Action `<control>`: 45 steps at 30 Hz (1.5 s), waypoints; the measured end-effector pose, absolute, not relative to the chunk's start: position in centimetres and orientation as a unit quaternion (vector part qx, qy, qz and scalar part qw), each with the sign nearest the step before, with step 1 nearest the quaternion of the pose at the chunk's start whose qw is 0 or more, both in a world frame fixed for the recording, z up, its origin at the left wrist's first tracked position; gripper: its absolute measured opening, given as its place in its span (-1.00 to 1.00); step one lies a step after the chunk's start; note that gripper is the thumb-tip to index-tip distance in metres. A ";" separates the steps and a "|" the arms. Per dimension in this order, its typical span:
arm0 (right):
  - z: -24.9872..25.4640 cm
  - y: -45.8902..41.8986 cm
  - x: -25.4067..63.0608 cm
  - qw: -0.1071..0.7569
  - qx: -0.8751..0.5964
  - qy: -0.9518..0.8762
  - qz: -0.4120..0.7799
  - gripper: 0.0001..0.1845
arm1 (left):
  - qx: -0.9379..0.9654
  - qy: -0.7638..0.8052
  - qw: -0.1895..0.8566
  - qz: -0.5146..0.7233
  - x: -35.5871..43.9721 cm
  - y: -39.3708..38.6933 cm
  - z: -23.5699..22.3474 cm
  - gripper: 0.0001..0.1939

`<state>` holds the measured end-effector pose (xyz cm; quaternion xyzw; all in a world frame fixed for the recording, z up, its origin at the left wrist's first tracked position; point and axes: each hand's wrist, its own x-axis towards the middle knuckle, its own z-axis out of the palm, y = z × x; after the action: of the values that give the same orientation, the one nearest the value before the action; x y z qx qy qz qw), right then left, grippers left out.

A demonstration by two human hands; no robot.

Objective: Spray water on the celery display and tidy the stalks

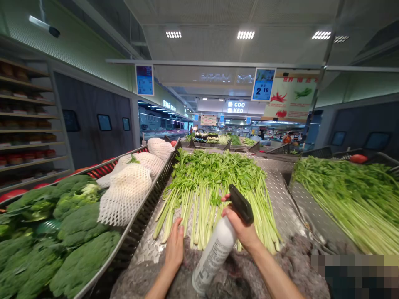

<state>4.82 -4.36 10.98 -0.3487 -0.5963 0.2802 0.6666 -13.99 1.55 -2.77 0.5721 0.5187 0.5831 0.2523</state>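
My right hand (238, 224) is wrapped round the neck of a white spray bottle (215, 253) with a black trigger head. The bottle is tilted, its head pointing up and away from me over a spread of celery (212, 191). The stalk ends lie toward me and the leaves point away. At the near left corner of the celery, my left hand (175, 245) holds nothing; its fingers stretch forward, close to the stalk ends and above the metal shelf (146, 249). The fingers on the bottle are partly hidden behind its head.
On the left stands a black crate (137, 220) with broccoli (84, 220) and pale produce in white foam nets (124, 195). A mirror-like panel at right reflects celery (346, 199). Dark, rough, fluffy-looking material (293, 265) covers the near edge. Price signs (263, 85) hang overhead.
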 end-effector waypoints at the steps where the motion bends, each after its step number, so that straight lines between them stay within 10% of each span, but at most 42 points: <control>1: 10.8 -4.1 4.5 0.671 -0.341 -0.594 0.285 -0.73 | 0.573 0.517 0.259 0.581 -13.8 1.7 -3.4 -0.58; 29: 9.4 -8.8 4.3 0.747 -0.263 -0.550 0.263 -0.64 | 0.763 0.367 -0.031 0.532 -10.7 -1.2 -3.3 -0.62; 45: 12.2 -5.5 0.3 0.670 -0.289 -0.613 0.303 -0.76 | 0.653 0.413 0.132 0.621 -10.8 -1.4 -4.3 -0.49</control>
<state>0.34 -5.52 12.17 -0.2891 -0.6135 0.3028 0.6696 -10.83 -1.43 -4.29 0.6534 0.4130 0.6205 0.1321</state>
